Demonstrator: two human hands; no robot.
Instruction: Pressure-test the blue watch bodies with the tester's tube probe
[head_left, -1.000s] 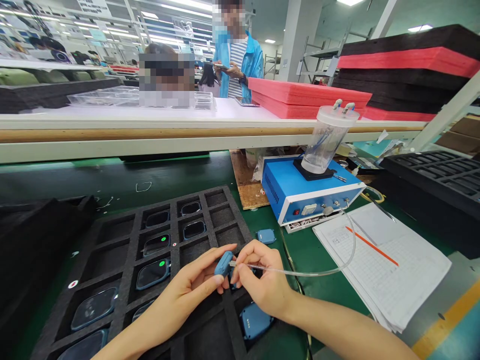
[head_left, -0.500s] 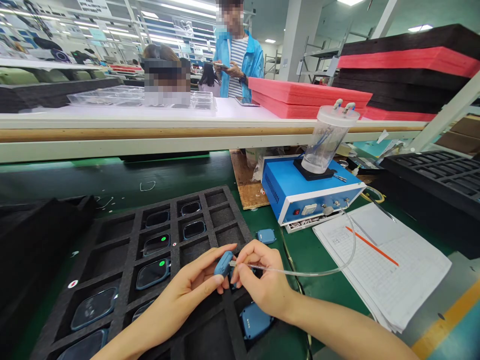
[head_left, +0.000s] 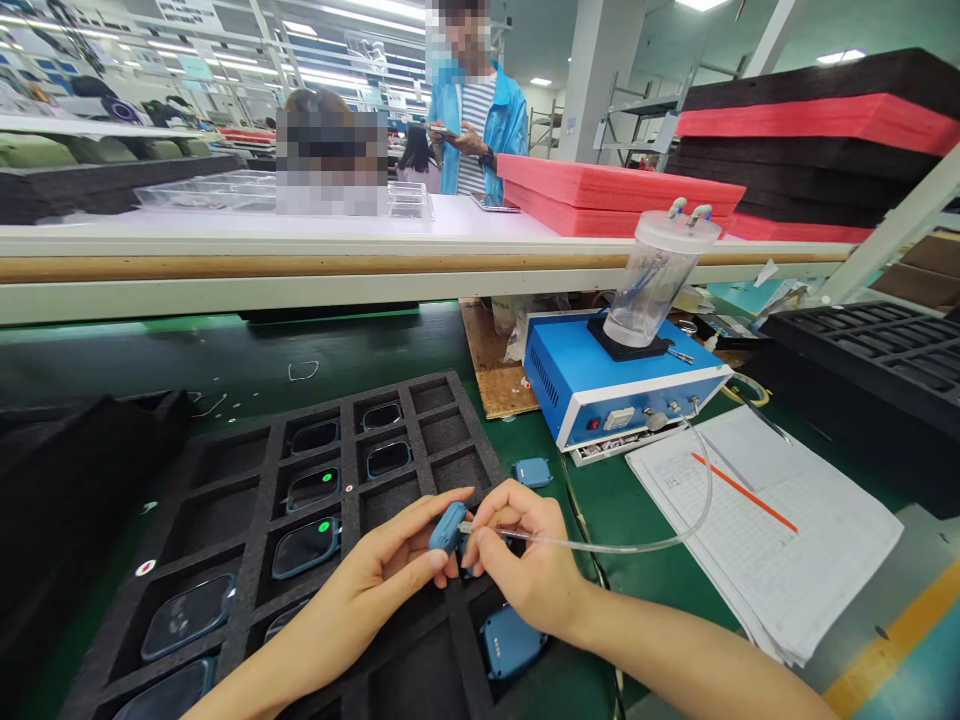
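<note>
Over a black foam tray [head_left: 262,480], my left hand [head_left: 382,565] is closed around the edges of a blue smartwatch case [head_left: 448,528]. My right hand [head_left: 525,560] pinches the end of a clear tube [head_left: 637,547], its tip against the side of the case. Whether the tip enters the case cannot be made out. From there the tube curves to the front of a blue box-shaped machine [head_left: 622,380]. Several watch cases lie in the tray, two with a green dot on the screen. Below my right hand a blue case [head_left: 512,640] sits face down.
A clear cylinder [head_left: 652,280] stands on the machine. Right of it lie papers [head_left: 780,520] with an orange stick [head_left: 742,492]. One more blue case [head_left: 532,472] rests on the green bench. Red foam sheets [head_left: 607,195] lie on the shelf; two people are behind it.
Both hands, the watch case and the tube stay practically in place. The head of the person seated behind the shelf has shifted slightly.
</note>
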